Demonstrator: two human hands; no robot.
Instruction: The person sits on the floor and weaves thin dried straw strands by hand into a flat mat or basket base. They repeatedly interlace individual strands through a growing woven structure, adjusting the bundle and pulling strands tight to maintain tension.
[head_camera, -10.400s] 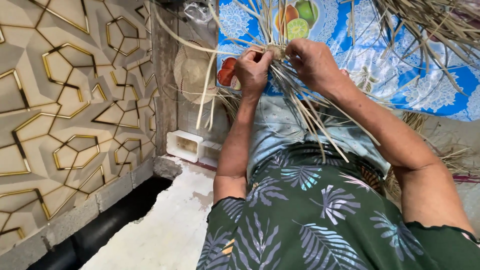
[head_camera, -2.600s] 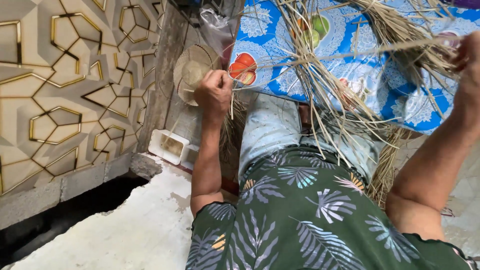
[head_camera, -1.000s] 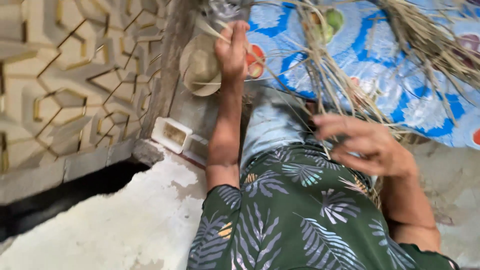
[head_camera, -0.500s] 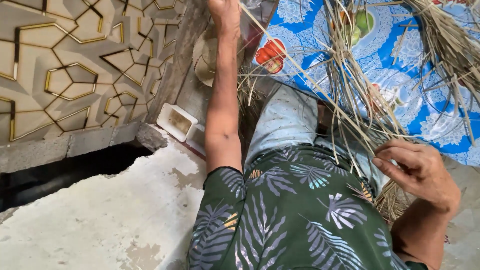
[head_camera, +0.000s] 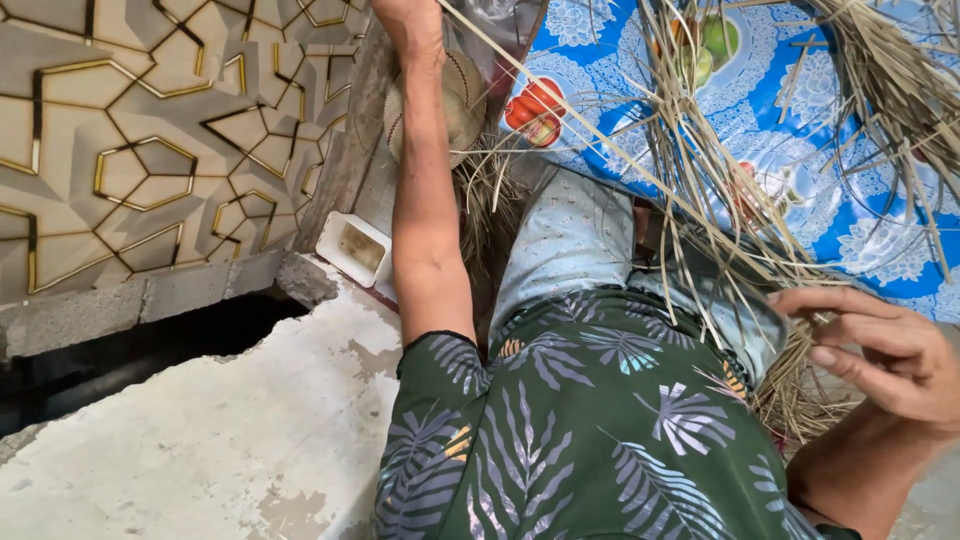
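My left hand (head_camera: 410, 22) is raised to the top edge of the view, closed on a long pale straw strip (head_camera: 560, 110) that runs down and right across my lap. My right hand (head_camera: 880, 350) is low at the right, fingers pinched on thin dry straw strands (head_camera: 720, 220) that fan up over the blue cloth. A bundle of dry straw (head_camera: 800, 385) lies beside my right knee. I wear a green leaf-print top (head_camera: 600, 440).
A blue floral cloth with fruit pictures (head_camera: 800, 120) covers the ground ahead. A woven straw hat (head_camera: 465, 100) leans by a wall of gold-lined geometric tiles (head_camera: 150, 150). A small white tub (head_camera: 355, 248) sits on the rough concrete floor (head_camera: 220, 430); a dark gap (head_camera: 120, 350) runs under the wall.
My left hand has lifted upward with the strip, now partly out of view. My right hand swung from the upper right down to my right knee, drawing strands along.
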